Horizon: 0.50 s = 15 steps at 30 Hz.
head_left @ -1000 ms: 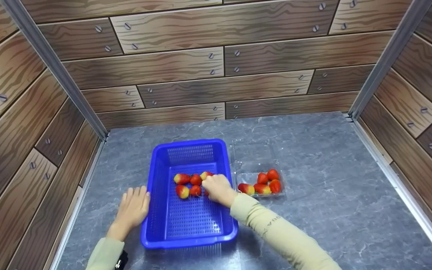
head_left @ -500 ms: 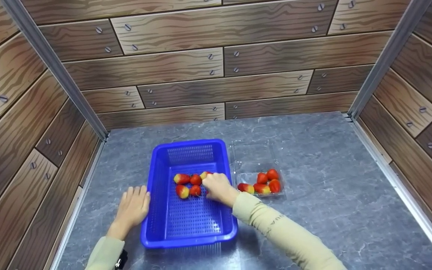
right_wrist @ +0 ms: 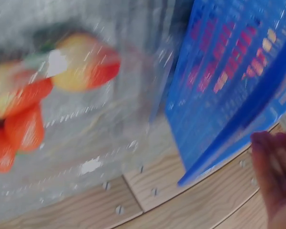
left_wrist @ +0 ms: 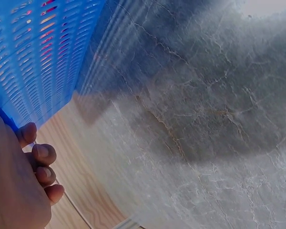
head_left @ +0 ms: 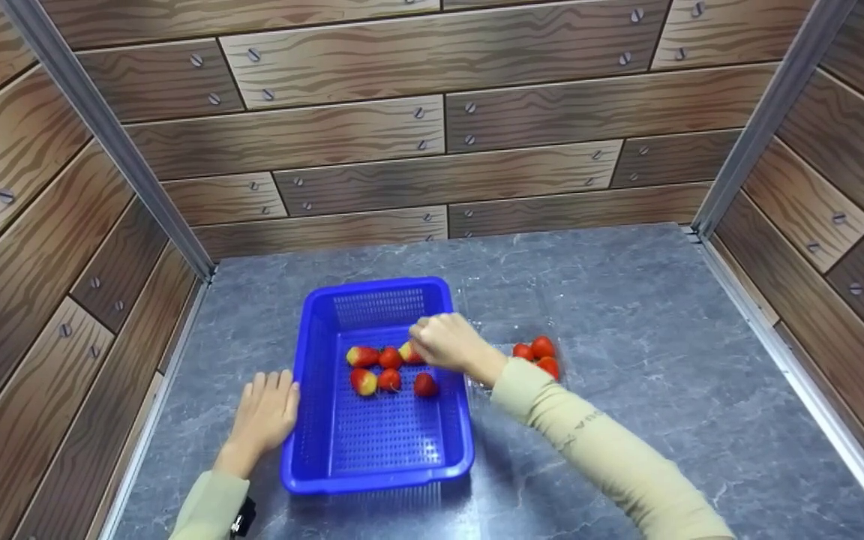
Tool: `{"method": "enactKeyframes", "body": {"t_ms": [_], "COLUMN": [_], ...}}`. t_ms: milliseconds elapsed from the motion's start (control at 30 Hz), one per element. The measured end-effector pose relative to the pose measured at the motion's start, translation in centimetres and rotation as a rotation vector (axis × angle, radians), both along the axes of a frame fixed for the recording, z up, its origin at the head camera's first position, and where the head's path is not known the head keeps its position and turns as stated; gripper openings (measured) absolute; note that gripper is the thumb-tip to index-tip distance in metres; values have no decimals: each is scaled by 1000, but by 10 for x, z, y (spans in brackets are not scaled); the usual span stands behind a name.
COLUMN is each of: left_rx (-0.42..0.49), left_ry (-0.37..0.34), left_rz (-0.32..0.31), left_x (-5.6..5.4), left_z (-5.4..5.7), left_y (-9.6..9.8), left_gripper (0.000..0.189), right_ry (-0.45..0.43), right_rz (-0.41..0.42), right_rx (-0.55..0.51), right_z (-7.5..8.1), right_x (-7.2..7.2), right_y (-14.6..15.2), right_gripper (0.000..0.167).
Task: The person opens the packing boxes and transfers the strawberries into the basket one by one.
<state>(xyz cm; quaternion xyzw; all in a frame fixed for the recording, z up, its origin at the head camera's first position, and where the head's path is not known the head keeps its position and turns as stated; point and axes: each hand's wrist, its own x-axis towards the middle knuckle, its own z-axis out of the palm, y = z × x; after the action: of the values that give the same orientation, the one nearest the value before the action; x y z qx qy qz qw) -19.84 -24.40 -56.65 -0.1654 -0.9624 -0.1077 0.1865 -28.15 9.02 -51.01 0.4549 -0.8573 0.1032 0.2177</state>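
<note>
Above basket (head_left: 383, 442) | right hand (head_left: 448, 342) lifted, loose, empty | strawberry (head_left: 425, 385) uncovered | left hand (head_left: 268, 409) relaxed against basket

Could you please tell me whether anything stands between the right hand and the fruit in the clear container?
Yes: the blue perforated basket's right wall stands between the right hand and that red fruit.

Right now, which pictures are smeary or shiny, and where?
Right wrist: the red-and-yellow fruit is blurry, with white glare on the clear box; left wrist: a dark shadow crosses the tabletop, and a patch top right is washed out; head: mostly crisp, with a glint inside the blue basket.
</note>
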Motion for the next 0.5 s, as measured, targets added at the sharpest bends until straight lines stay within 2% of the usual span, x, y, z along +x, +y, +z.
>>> {"method": "enactKeyframes", "body": {"t_ms": [167,367,500], "left_rx": [2,9,11], "left_ry": [-13,-20,-28], "left_rz": [1,0,7], "left_x": [0,0,-1], "left_z": [-1,-1,1], "left_y": [1,2,-1], "left_gripper": [12,12,13], "right_ry": [86,67,55], "right_rz": [39,-9,-33], "right_rx": [-33,-38,-30], "right_z": [8,10,3], "right_x": [-12,-23,-32], "right_y": [19,48,68], "right_gripper": [24,27,23]}}
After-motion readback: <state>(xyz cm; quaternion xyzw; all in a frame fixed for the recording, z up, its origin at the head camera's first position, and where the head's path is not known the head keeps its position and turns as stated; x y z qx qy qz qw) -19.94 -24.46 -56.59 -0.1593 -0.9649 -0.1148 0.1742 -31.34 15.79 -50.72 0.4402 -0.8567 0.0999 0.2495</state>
